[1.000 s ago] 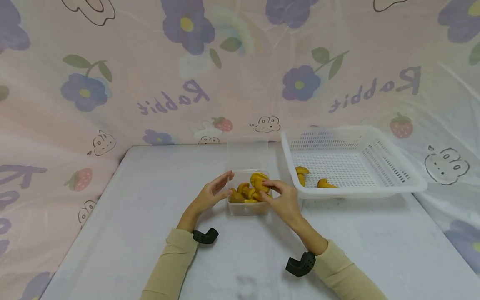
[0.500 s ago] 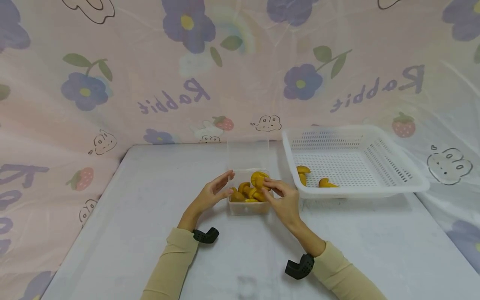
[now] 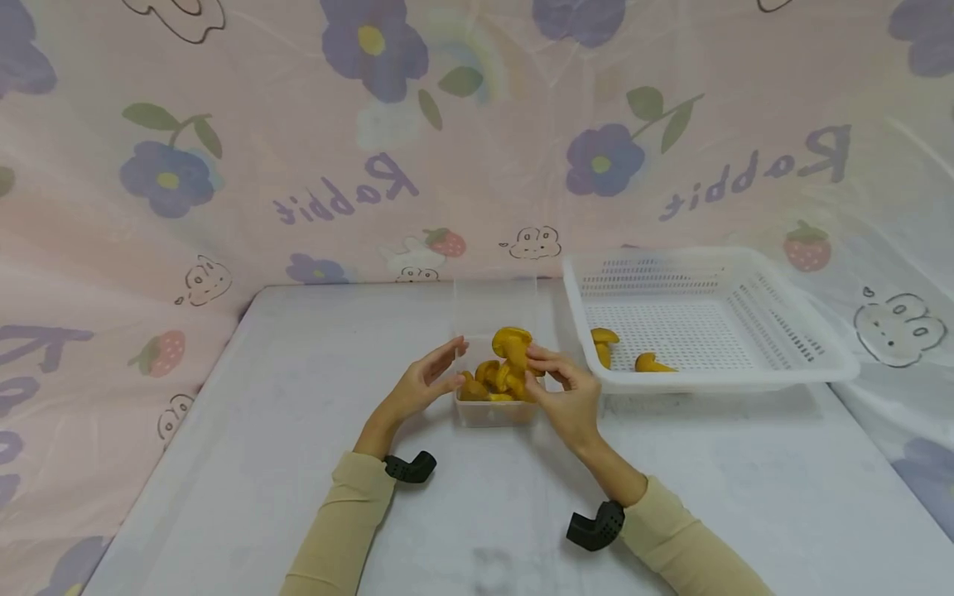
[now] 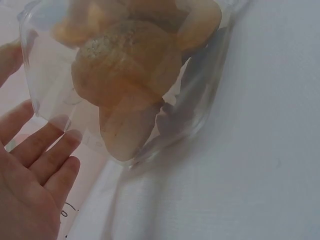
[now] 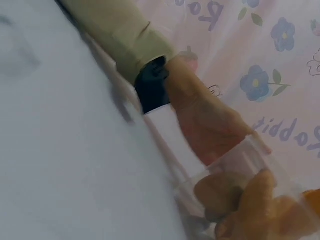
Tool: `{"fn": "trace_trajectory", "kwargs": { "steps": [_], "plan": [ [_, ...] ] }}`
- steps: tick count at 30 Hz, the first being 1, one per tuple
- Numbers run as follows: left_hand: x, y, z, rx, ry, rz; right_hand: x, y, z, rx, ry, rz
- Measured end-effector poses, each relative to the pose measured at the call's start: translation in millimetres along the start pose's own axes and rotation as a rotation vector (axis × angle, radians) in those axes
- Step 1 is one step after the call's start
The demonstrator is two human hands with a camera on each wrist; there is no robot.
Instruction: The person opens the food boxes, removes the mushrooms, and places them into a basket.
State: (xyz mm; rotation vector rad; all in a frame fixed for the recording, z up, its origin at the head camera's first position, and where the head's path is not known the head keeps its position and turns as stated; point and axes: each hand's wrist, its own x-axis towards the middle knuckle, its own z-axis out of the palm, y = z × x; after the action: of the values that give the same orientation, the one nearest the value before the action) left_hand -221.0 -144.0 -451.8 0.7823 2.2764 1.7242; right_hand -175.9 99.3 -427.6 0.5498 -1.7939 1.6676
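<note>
My right hand pinches a yellow-brown mushroom between thumb and fingers, cap up, over the right part of a small clear plastic box. Several more mushrooms lie heaped in that box; their lower parts show blurred through its wall in the left wrist view. At the box's left side is my left hand, its fingers spread and fairly straight, fingertips at the wall. The right wrist view shows my left hand behind the box; the right hand's grip is not clear there.
A white perforated basket stands to the right on the white table, with two mushrooms at its near left. The box's clear lid stands raised behind it. A printed curtain hangs at the back.
The mushroom in my right hand has risen a little and turned so its cap points up and its stem shows. The left hand stays at the box's side.
</note>
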Motion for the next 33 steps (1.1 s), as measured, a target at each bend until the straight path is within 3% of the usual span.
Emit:
{"fn": "trace_trajectory", "kwargs": {
  "steps": [5,12,22,27,33],
  "plan": [
    [-0.1,0.2,1.3,-0.006,0.002,-0.002,5.3,-5.7,-1.7,0.014,-0.025,0.084],
    [-0.3,-0.6,0.7,-0.003,0.006,-0.010,5.7,-5.5,-5.6,-0.086,-0.164,0.204],
    [-0.2,0.8,0.7,-0.023,0.000,-0.003,4.9,-3.4,-6.2,-0.238,-0.225,0.192],
    [0.6,-0.1,1.3,-0.019,-0.001,0.006,4.9,-2.9,-5.1,-0.217,-0.206,0.168],
    [0.3,-2.0,0.8,-0.010,-0.004,0.014,5.5,-2.7,-5.0,-0.149,-0.124,0.132]
  ]
}}
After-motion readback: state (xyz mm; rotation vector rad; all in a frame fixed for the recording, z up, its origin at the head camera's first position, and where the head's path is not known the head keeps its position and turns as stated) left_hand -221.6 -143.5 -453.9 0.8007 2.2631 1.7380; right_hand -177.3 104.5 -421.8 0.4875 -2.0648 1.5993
